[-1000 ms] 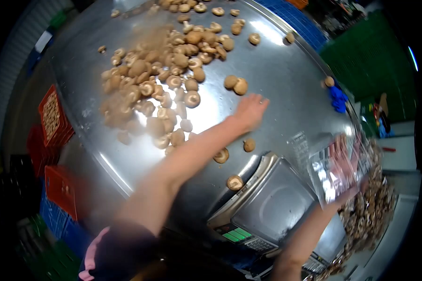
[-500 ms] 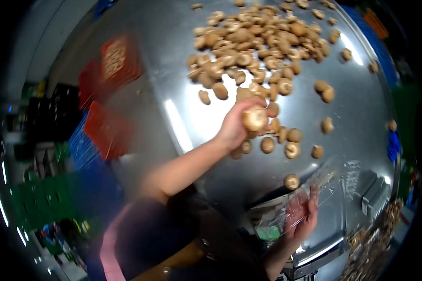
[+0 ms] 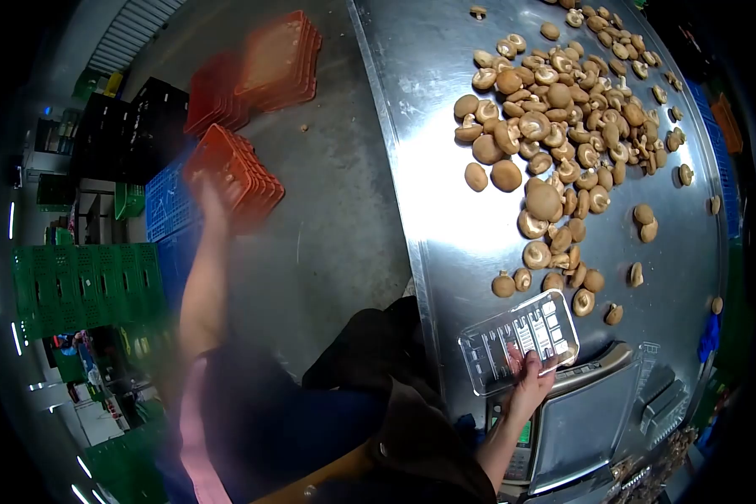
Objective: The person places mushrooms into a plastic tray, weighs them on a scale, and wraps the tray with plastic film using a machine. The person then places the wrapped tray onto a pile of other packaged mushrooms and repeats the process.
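Note:
My right hand [image 3: 529, 388] grips the lower edge of a clear plastic tray [image 3: 487, 346] with its thumb on top. The tray is tilted above the table, near a scale [image 3: 586, 424] with a lit green display. My left arm reaches out to the left, and my left hand [image 3: 212, 195] is at an orange crate [image 3: 248, 178]. That hand is smeared by motion, so its fingers and anything in them cannot be made out. A large spread of brown shiitake mushrooms [image 3: 536, 126] lies on the metal table [image 3: 428, 109], some with stems up.
More orange crates [image 3: 290, 63] stand on the floor to the left, beside a blue crate [image 3: 168, 202] and black crates [image 3: 130, 126]. Green crates [image 3: 88, 286] are stacked farther left. Clear trays [image 3: 665, 403] lie right of the scale. The table's edge [image 3: 395, 160] runs along my left.
My left hand has moved from above the mushrooms, where it held a mushroom, to the orange crate. My right hand has turned the clear tray and lifted it. The view has swung left.

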`<action>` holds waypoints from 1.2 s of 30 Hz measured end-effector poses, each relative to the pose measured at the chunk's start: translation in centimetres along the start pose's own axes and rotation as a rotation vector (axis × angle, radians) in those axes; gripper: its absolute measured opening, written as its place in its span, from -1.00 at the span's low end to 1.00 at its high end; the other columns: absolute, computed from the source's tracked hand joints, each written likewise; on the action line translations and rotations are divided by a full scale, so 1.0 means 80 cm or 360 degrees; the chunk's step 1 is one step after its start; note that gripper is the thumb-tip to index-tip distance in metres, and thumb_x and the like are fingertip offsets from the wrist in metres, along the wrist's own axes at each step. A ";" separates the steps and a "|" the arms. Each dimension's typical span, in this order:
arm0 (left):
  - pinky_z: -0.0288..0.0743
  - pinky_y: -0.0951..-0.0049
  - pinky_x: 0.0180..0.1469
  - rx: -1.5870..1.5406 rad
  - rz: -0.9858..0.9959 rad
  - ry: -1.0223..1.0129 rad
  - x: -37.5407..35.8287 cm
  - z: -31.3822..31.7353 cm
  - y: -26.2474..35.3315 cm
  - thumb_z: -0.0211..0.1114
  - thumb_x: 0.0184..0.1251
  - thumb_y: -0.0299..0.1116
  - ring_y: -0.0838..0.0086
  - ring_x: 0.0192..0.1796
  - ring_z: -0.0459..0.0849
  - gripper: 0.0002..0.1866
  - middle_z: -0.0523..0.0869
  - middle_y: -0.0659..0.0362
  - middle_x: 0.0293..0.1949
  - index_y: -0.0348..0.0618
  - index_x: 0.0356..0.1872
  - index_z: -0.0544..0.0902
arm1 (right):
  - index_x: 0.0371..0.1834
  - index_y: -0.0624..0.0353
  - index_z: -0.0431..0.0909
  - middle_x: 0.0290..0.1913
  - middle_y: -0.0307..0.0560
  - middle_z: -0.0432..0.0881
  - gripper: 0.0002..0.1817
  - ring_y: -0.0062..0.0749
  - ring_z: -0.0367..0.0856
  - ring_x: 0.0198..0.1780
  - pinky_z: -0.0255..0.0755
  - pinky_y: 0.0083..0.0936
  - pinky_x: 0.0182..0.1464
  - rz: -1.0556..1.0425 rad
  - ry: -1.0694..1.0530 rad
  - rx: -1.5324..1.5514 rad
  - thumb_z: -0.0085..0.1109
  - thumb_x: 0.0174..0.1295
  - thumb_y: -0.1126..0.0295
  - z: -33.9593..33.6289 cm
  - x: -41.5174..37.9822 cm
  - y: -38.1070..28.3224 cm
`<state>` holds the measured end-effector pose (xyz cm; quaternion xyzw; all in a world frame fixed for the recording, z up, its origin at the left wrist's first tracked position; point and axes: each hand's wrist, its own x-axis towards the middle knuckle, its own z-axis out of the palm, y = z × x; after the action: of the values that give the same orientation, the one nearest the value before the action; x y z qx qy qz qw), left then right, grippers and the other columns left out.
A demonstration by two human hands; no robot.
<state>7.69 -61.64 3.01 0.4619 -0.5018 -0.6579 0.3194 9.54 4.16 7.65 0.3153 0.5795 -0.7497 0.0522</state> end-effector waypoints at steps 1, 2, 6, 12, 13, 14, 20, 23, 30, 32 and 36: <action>0.58 0.21 0.15 0.0277 -0.0123 -0.0121 -0.014 0.015 -0.022 0.11 0.40 0.16 0.03 0.21 0.56 -0.24 0.45 -0.17 0.25 -0.35 0.31 0.29 | 0.34 0.29 0.14 -0.08 0.20 0.65 -0.54 -0.21 0.74 -0.22 0.67 -0.49 -0.23 0.0002 0.0016 -0.0026 -0.04 0.40 0.52 -0.002 0.001 0.009; 0.57 0.22 0.13 0.0334 -0.0190 -0.0241 -0.041 0.046 -0.043 0.11 0.43 0.07 0.10 0.17 0.59 -0.33 0.49 -0.12 0.22 -0.33 0.28 0.33 | 0.34 0.29 0.13 -0.07 0.21 0.65 -0.54 -0.21 0.75 -0.23 0.67 -0.48 -0.24 -0.0005 0.0064 -0.0047 -0.05 0.41 0.53 -0.007 0.002 0.020; 0.50 0.25 0.18 0.0483 -0.0044 -0.1010 -0.197 0.199 -0.087 0.08 0.50 -0.20 0.27 0.17 0.61 -0.57 0.55 -0.03 0.17 -0.31 0.22 0.42 | 0.36 0.25 0.08 -0.15 0.15 0.67 -0.53 -0.25 0.74 -0.29 0.65 -0.49 -0.30 -0.0108 0.0185 -0.0276 -0.10 0.43 0.53 -0.004 -0.010 0.011; 0.18 0.30 0.43 0.0727 0.0555 -0.1499 -0.283 0.366 -0.121 0.17 0.45 -0.24 0.21 0.42 0.33 -0.45 0.38 -0.07 0.36 -0.30 0.35 0.30 | 0.36 0.28 0.05 -0.22 0.11 0.65 -0.54 -0.34 0.72 -0.35 0.64 -0.54 -0.36 -0.0073 0.0431 -0.0564 -0.14 0.42 0.58 -0.014 0.006 0.028; 0.16 0.28 0.44 0.0739 0.0569 -0.1413 -0.281 0.388 -0.133 0.19 0.43 -0.21 0.18 0.44 0.29 -0.40 0.33 -0.09 0.39 -0.30 0.37 0.27 | 0.36 0.28 0.05 -0.22 0.11 0.65 -0.53 -0.34 0.72 -0.35 0.64 -0.54 -0.37 -0.0045 0.0457 -0.0559 -0.15 0.42 0.59 -0.015 0.011 0.028; 0.11 0.25 0.46 0.0701 0.0562 -0.1318 -0.263 0.409 -0.156 0.21 0.42 -0.16 0.14 0.46 0.25 -0.35 0.29 -0.12 0.41 -0.28 0.40 0.24 | 0.36 0.27 0.04 -0.20 0.12 0.65 -0.53 -0.34 0.72 -0.36 0.64 -0.54 -0.37 -0.0062 0.0504 -0.0527 -0.15 0.42 0.60 -0.018 0.020 0.028; 0.17 0.30 0.42 0.0557 0.0645 -0.1314 -0.254 0.497 -0.165 0.19 0.41 -0.21 0.18 0.41 0.31 -0.36 0.31 -0.09 0.41 -0.23 0.43 0.24 | 0.44 0.20 -0.04 -0.02 0.22 0.60 -0.45 -0.37 0.70 -0.38 0.63 -0.56 -0.38 -0.0250 0.0588 -0.0214 -0.17 0.42 0.62 0.002 0.093 0.017; 0.33 0.38 0.31 0.0110 0.0274 -0.1621 -0.292 0.505 -0.164 0.18 0.36 -0.42 0.32 0.26 0.45 -0.44 0.44 0.03 0.27 -0.15 0.38 0.32 | 0.45 0.15 0.03 -0.05 0.18 0.62 -0.51 -0.40 0.67 -0.39 0.58 -0.59 -0.40 -0.0240 0.0498 -0.0336 -0.20 0.51 0.39 0.037 0.138 -0.008; 0.32 0.35 0.35 -0.0042 -0.0202 -0.1926 -0.390 0.488 -0.165 0.20 0.25 -0.40 0.33 0.31 0.45 -0.44 0.45 0.06 0.31 -0.11 0.33 0.41 | 0.44 0.10 0.18 0.08 0.08 0.54 -0.51 -0.28 0.69 -0.16 0.70 -0.51 -0.40 -0.0317 0.0295 0.0068 -0.33 0.55 0.15 0.134 0.231 -0.027; 0.23 0.31 0.41 0.0128 0.0096 -0.2033 -0.418 0.476 -0.170 0.23 0.20 -0.42 0.30 0.37 0.38 -0.47 0.40 0.05 0.35 -0.13 0.26 0.47 | 0.45 0.10 0.19 0.12 0.04 0.52 -0.49 -0.28 0.68 -0.14 0.69 -0.51 -0.39 -0.0240 0.0226 0.0237 -0.35 0.55 0.10 0.140 0.240 -0.027; 0.12 0.15 0.45 0.0564 0.1035 -0.2159 -0.472 0.460 -0.169 0.35 0.11 -0.37 0.05 0.45 0.24 -0.51 0.31 -0.01 0.41 -0.14 0.14 0.57 | 0.47 0.08 0.15 0.21 0.01 0.48 -0.46 -0.28 0.61 0.08 0.65 -0.39 -0.03 -0.0289 0.0125 0.0562 -0.41 0.57 0.05 0.108 0.283 0.030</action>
<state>-11.92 -10.86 3.54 -0.1688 -0.7960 -0.5799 0.0406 -10.95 2.10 -5.28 0.2949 0.4667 -0.8284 -0.0943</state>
